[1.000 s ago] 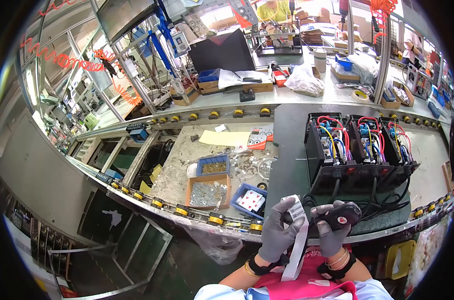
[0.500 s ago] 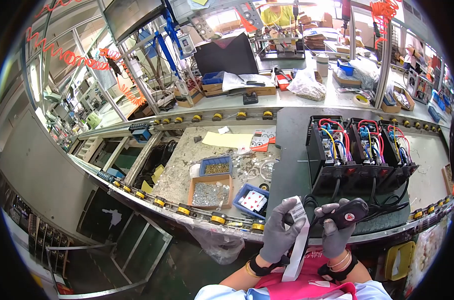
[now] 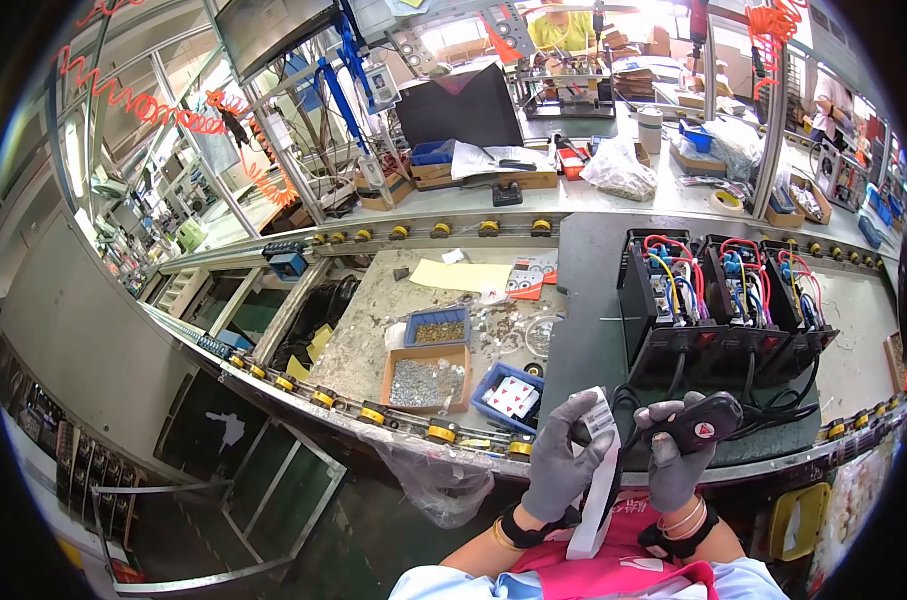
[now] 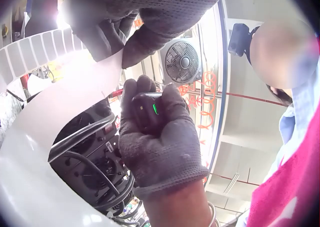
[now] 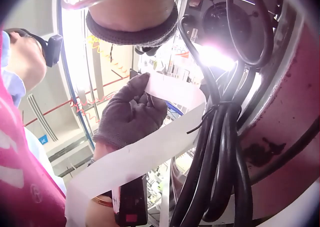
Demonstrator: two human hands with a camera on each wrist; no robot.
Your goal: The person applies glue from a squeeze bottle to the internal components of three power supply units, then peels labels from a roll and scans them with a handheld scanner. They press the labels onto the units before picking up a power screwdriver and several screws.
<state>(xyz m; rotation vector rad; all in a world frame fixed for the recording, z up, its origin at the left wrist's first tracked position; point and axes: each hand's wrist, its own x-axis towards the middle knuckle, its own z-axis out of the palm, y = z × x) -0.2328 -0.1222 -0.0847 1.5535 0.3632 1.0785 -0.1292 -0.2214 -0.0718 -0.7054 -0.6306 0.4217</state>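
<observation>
The left hand (image 3: 563, 458), in a grey glove, pinches a long white strip of labels (image 3: 605, 470) that hangs down over the pink apron. In the left wrist view the strip (image 4: 47, 99) curves away from the fingertips. Just to its right, the gloved right hand (image 3: 676, 465) grips a black rounded device (image 3: 708, 422) with a red triangle mark. A green light shows on that device (image 4: 148, 109) in the left wrist view. Bundled black cables (image 5: 222, 152) fill the middle of the right wrist view.
Three black units with coloured wires (image 3: 663, 290) stand on a dark board (image 3: 588, 300). Left of it lie a cardboard box of metal parts (image 3: 425, 380), a blue bin with labels (image 3: 513, 397) and a blue bin of brass-coloured parts (image 3: 436, 328). Rollers (image 3: 442, 430) line the front edge.
The head view has shifted slightly, so the bench sits a little further right and lower. The right hand has tilted the black device slightly; both hands keep their holds.
</observation>
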